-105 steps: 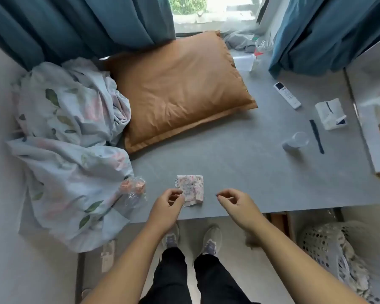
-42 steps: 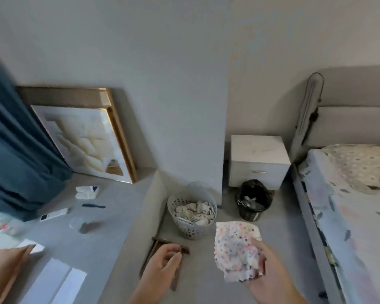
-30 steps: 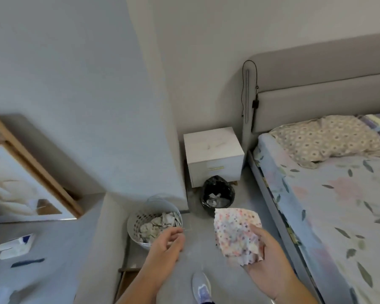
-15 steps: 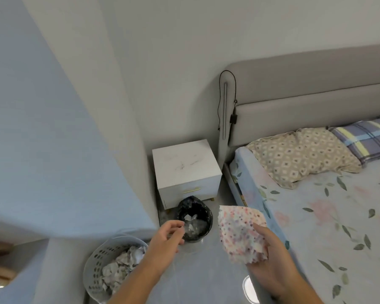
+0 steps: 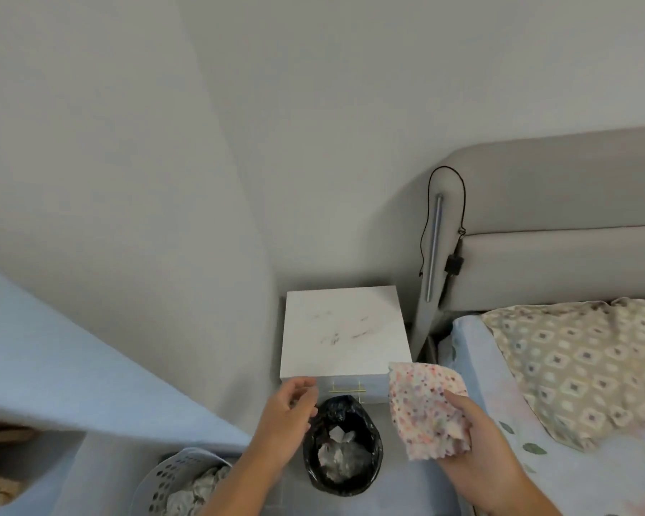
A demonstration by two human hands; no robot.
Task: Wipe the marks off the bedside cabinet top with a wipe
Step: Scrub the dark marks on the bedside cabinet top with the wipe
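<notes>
My right grip (image 5: 473, 437) pinches the spotted wipe (image 5: 423, 407); the marked bedside cabinet top (image 5: 345, 331) lies ahead and slightly left, nearer it than my empty, half-curled left grip (image 5: 287, 415).

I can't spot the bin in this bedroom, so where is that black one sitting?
The black bin stands on the floor low in the head view, right in front of the white bedside cabinet, between the left hand and right hand.
</notes>
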